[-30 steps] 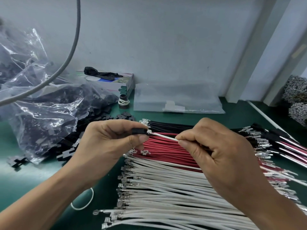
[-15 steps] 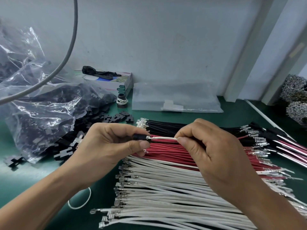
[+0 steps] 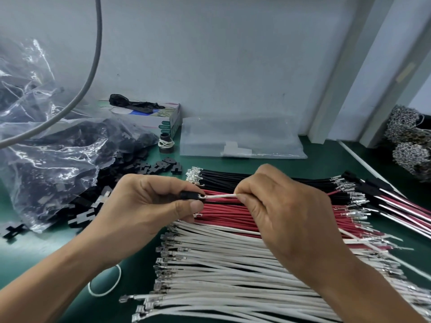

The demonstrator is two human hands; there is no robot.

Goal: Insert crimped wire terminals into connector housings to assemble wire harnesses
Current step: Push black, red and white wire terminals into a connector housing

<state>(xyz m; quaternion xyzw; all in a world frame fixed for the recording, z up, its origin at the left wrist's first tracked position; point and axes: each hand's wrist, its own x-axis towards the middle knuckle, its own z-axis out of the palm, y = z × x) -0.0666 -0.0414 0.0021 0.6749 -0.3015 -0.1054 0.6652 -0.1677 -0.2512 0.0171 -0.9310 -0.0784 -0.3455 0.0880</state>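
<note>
you are pinching the black housing (image 3: 188, 195) in your left hand (image 3: 149, 206), above the red wires (image 3: 224, 208); your right hand (image 3: 279, 206) is pinching the white wire (image 3: 220, 196), feeding its end in. next, i think, push until seated.

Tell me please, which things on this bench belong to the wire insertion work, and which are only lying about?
In use: left hand, black housing, right hand, white wire; stock of white wires, red wires, black wires, bag of housings.

Lying about: cardboard box, flat clear bag, rubber band, grey cable.
</note>
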